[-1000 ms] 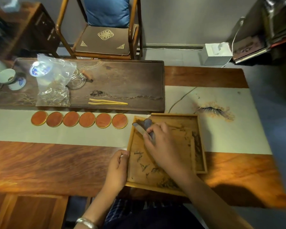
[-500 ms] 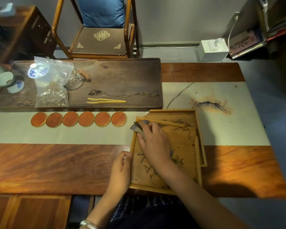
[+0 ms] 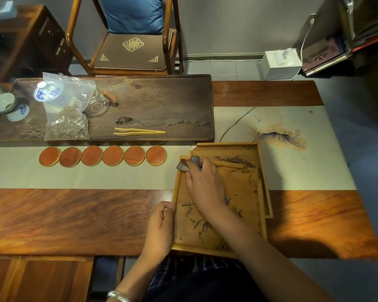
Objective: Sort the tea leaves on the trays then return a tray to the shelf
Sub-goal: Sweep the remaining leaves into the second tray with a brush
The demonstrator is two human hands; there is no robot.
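1. My right grip (image 3: 202,182) is clenched round a small grey-blue scoop-like tool (image 3: 187,165), whose end sticks out past my fingers at the far left corner of the upper bamboo tray (image 3: 176,188).
2. That upper tray lies tilted and partly on top of a second bamboo tray (image 3: 258,149), which shows beyond and to the right of my right grip.
3. Loose tea leaves (image 3: 196,223) are scattered in the upper tray just under my right wrist and forearm; another dark streak of leaves (image 3: 236,160) lies in the far tray, just right of my fingertips.
4. My left grip (image 3: 160,225) pinches the left rim of the upper tray near its near corner, thumb and curled fingers against the edge.
5. Both trays sit on the wooden worktop (image 3: 74,219), across a pale runner (image 3: 96,177).
6. Left of my right grip, six round orange coasters (image 3: 103,156) stand in a row on the runner.
7. Beyond them lies a dark wooden tea board (image 3: 162,101) carrying bamboo tweezers (image 3: 139,131), a clear bag of tea (image 3: 67,110) and cups at its left end.
8. A chair with a blue cushion (image 3: 132,14) stands behind the worktop.
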